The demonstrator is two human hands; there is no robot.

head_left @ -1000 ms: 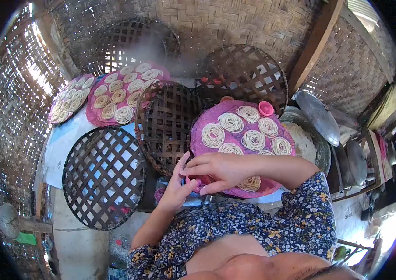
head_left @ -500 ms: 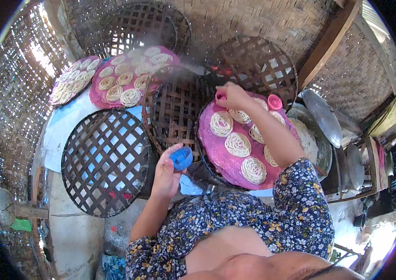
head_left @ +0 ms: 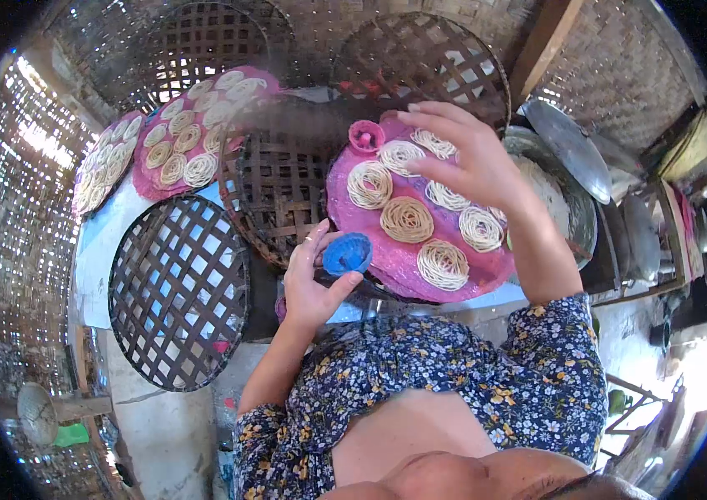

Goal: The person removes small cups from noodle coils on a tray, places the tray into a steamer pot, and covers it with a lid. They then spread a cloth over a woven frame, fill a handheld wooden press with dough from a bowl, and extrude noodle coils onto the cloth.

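My left hand (head_left: 313, 279) holds a small blue cup (head_left: 347, 253) at the near left edge of a round pink tray (head_left: 352, 223). The cup's open top faces up toward me; its contents are unclear. My right hand (head_left: 474, 154) hovers over the tray's right side, fingers spread and holding nothing. Coiled noodle-like nests lie on the pink surface. Most are pale, while one nest (head_left: 406, 219) in the middle looks browner. A small pink cup (head_left: 366, 136) sits at the tray's far left edge. My right hand and forearm hide part of the tray.
A dark lattice basket (head_left: 278, 183) stands left of the tray, and a round lattice rack (head_left: 180, 292) lies nearer left. Another pink tray (head_left: 147, 179) of nests is at the back left. A large pan (head_left: 583, 212) and metal lid (head_left: 566, 154) are on the right.
My right hand has let go of the pink cup at the tray's far left edge and moved right, opening. The blue cup has come nearer the tray. The middle nest now looks browner.
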